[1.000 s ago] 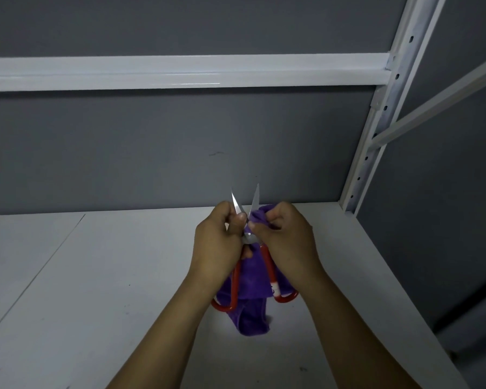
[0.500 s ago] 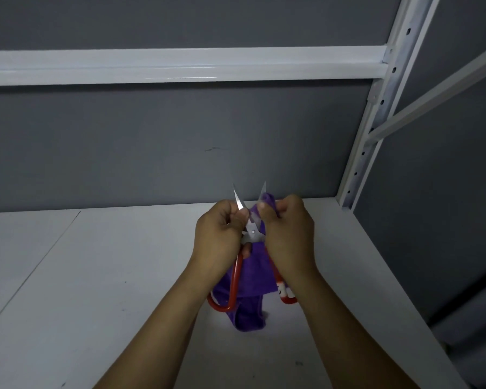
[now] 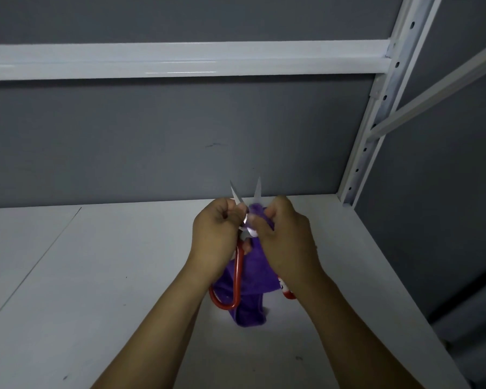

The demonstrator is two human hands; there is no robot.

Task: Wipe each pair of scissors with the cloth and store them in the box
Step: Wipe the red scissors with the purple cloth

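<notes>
Red-handled steel scissors (image 3: 238, 272): being held upright above the white shelf board (image 3: 96, 276), blades spreading in a V and pointing up toward the grey back wall (image 3: 152, 141), handle loops hanging downward.

Left hand (image 3: 216, 234): fingers curling tightly round the left blade just above the pivot.

Right hand (image 3: 286, 242): fingers pinching the purple cloth (image 3: 253, 279) against the base of the right blade.

Cloth: bunching at the pinch between the blades, the remainder hanging behind the handles (whether its lower end is touching the board cannot be told).

Right handle loop: mostly hiding behind the right wrist, only a red-and-white bit showing.

White crossbeam (image 3: 180, 60): running level across the wall above.

Perforated white upright (image 3: 376, 108): standing at the board's far right corner, meeting the crossbeam.
</notes>
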